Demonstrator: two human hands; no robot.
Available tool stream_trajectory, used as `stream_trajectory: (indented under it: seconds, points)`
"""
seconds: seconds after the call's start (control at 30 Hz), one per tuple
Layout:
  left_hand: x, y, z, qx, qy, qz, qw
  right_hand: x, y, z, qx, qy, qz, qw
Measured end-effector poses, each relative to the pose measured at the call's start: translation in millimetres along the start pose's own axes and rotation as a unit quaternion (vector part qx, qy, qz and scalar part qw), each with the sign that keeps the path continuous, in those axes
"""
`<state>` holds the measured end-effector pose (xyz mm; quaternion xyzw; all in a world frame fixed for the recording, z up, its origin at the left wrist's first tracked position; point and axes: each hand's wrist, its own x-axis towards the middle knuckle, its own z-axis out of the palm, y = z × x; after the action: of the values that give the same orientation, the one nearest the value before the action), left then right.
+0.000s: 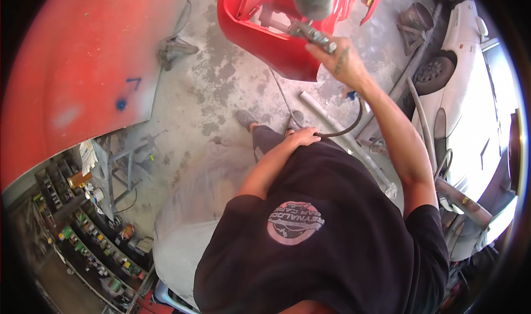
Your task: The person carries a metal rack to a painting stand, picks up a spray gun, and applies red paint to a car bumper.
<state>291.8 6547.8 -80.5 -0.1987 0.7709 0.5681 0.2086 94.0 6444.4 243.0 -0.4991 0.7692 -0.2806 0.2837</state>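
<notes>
Grip, R hand: clenched round a spray gun, arm reaching well fwd; I can't make out from my end what the trigger finger's doing. Gun's long axis runs up-left from the fist, so its front end faces over the red bumper cover. Cup sits on top, approx. upright, overlapping the bumper cover in my view.

That's the relation I'd steer by: bumper cover lies fwd and L of the R fist, its near curved edge just below the gun, w/ the cut-out section around the front end. They look apart, tho w/ one cam I can't judge the gap.

R hand's nearer by far. L hand is back at the waist, touching a dark hose; can't tell if its fingers are closed on it. Hose loops out R, then up twd a blue fitting below the R forearm.

Further out: big red panel L, white car R, both well apart from the grip, concrete floor btwn.
</notes>
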Motion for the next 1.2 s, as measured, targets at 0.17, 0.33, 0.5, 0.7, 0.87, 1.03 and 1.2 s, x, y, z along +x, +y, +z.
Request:
stream_trajectory:
  seconds: [0.17,0.33,0.5,0.7,0.87,1.03,1.2]
  points:
    - [9,-13,26,-0.013,0.009,0.069,0.998,-18,13,53,0.034,-0.095,-0.074,0.992]
    - [11,36,11,-0.050,-0.008,0.084,0.995,2,25,10,-0.009,0.006,-0.022,1.000]
    - [43,62,1,-0.109,0.046,0.180,0.977,42,11,-65,-0.047,0.195,0.024,0.979]
    - [81,74,7,-0.180,0.083,0.194,0.961,40,0,-88,-0.140,0.358,-0.019,0.923]
    - [70,74,32,-0.138,-0.008,0.130,0.982,-10,28,-33,-0.116,0.206,-0.089,0.968]
    - [54,77,80,-0.129,-0.040,0.127,0.983,-66,57,37,-0.066,-0.027,-0.117,0.991]
    - [74,96,103,-0.159,-0.017,0.113,0.981,-73,90,29,-0.076,-0.159,-0.086,0.981]
